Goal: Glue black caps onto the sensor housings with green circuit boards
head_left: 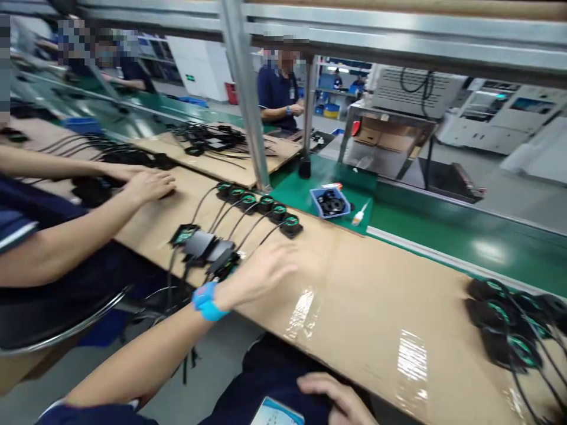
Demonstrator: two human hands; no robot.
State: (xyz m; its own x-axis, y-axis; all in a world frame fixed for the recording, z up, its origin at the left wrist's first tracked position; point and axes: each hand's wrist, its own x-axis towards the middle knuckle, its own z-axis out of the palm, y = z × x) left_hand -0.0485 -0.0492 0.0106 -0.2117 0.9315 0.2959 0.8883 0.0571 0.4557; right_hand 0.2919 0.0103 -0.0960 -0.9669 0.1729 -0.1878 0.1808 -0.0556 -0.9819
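"What is taking up the most room?"

"The cardboard sheet [363,295], which is stretching across the front of the person. At its far right a cluster of black units [496,319] is sitting bunched together."

"And nearer the reaching arm?"

"A row of round black units [266,204] is lying along the sheet's far edge, green marks facing up. Their thin cables [201,201] are running back toward the near edge."

"What are the hands doing?"

"The left hand [263,268] is hovering over or resting on the sheet, just right of those cables; blur is hiding which. Its fingers are standing loosely apart, pinching nothing. The right hand [341,401] is lying low by the lap, partly cut off, so I cannot tell its grip."

"How should one be handling these well?"

"I'd be holding the forearm clear of the flat grey blocks [199,245] just beyond the wrist, and gripping any piece by its body. Pulling on cables would probably be dragging the row crooked."
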